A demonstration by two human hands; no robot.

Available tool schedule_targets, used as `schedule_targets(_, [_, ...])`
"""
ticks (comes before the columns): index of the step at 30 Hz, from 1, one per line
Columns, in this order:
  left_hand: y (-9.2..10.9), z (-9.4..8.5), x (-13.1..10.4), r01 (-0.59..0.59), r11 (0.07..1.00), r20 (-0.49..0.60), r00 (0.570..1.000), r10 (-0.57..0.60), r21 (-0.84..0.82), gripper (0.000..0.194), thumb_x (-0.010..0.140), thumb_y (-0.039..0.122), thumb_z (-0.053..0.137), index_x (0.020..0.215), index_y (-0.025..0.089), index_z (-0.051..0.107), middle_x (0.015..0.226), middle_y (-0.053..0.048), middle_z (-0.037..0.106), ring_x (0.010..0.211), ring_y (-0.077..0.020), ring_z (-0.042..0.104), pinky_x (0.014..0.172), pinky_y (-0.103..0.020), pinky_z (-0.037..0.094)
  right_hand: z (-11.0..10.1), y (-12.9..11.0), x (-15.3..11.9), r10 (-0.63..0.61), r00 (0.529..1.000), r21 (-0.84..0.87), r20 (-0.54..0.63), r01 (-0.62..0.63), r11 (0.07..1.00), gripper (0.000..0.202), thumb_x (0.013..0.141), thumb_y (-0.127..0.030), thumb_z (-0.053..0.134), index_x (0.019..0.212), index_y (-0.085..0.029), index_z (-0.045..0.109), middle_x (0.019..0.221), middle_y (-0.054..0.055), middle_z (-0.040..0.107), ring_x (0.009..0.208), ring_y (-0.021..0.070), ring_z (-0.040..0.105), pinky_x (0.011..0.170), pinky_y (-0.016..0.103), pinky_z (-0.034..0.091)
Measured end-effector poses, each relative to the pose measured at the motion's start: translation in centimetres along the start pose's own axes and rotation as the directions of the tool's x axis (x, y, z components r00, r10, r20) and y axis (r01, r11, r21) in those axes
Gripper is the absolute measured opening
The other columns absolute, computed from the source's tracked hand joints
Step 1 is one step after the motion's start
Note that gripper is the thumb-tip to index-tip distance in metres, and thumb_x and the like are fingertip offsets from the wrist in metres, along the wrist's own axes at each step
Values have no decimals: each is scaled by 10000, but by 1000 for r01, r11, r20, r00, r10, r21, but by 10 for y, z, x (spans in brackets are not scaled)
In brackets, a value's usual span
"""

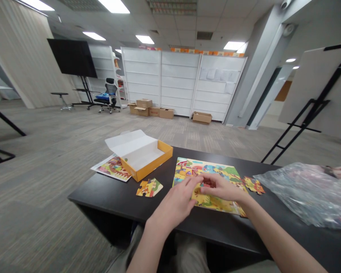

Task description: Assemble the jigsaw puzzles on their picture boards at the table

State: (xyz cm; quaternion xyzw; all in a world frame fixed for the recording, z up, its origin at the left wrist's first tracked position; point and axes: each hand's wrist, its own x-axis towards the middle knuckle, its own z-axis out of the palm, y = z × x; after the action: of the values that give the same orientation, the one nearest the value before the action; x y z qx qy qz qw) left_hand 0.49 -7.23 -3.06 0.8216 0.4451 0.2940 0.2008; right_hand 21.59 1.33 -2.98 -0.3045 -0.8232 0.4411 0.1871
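A colourful jigsaw puzzle (pixel 227 170) lies flat on the dark table (pixel 102 191). Over its left middle part is my left hand (pixel 180 197), fingers bent and close together, their tips beside the right hand's. My right hand (pixel 220 186) is curled above the puzzle's centre, thumb and fingers drawn inward near a reddish patch. Whether either hand grips a piece cannot be made out. Some joined loose pieces (pixel 149 187) rest to the left of the puzzle, and more orange pieces (pixel 254 185) sit at its right edge.
An open yellow box (pixel 150 165) with a white lid stands at the table's back left, partly over a printed picture sheet (pixel 110 168). Clear plastic bags (pixel 304 193) cover the right side. A board on a black stand (pixel 307 113) is beyond, right.
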Motion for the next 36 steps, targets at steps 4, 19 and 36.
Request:
schedule_targets(4, [-4,4,2,-7,1000,-34,999,8,24,633,888,55,521,1436,342,386,1466,-28,489,1303,-197,533,1077,-348,472,1,3,1,55,998,-72,1,-55,996,392,888,-559,609,1044,-201,648,733,-22,553,654,127,486,608,243,410])
schedule_targets(19, [-22,12,2,81,964,26,996,-91,255,314,897,395,669,1172,245,647,1188,-49,668,1165,-261,570,948,-411,460,-69,34,-30,412,900,174,-144,-387,905,547,740,-652,725,923,-204,469,765,-26,572,638,125,619,528,231,510])
schedule_targets(36, [-22,8,1,100,976,62,992,-114,194,296,806,356,777,1060,233,687,1255,-36,664,1186,-261,576,984,-413,445,-63,45,-25,460,884,194,-81,-439,877,534,781,-710,654,867,-202,518,724,-63,395,560,67,482,567,257,582])
